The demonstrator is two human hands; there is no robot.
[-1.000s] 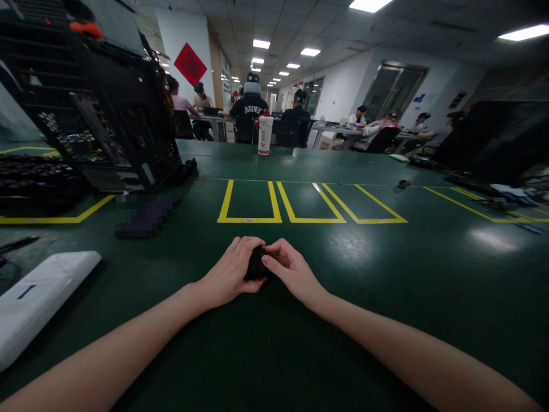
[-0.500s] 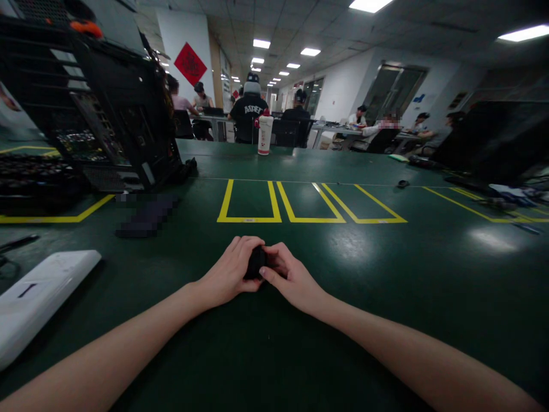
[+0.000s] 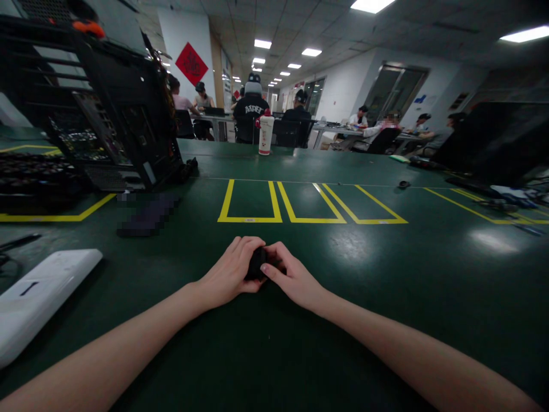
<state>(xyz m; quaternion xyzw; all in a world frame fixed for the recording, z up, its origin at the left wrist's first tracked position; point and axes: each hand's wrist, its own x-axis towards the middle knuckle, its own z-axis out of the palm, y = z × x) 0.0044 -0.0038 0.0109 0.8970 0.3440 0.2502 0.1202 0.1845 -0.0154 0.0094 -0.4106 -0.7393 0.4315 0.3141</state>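
Between my two hands, low over the green table point(image 3: 274, 355), is a small black rounded object point(image 3: 256, 263); its kind does not show. My left hand point(image 3: 231, 266) is wrapped around its left side, fingers over the top and thumb along the near edge. From the right, my right hand point(image 3: 291, 277) grips it, with the thumb pressed on its face and the other fingers curled behind. Much of the object is hidden by the fingers.
Yellow tape outlines point(image 3: 250, 220) lie beyond my hands. A white paper cup point(image 3: 266, 134) stands farther back. On the left are an open computer case point(image 3: 128, 126), a blurred dark object point(image 3: 148, 216) and a white power strip-like block point(image 3: 51, 297). A small black ring point(image 3: 403, 184) lies at right.
Both hands keep the same grip on the black object. The whole view has shifted very slightly.
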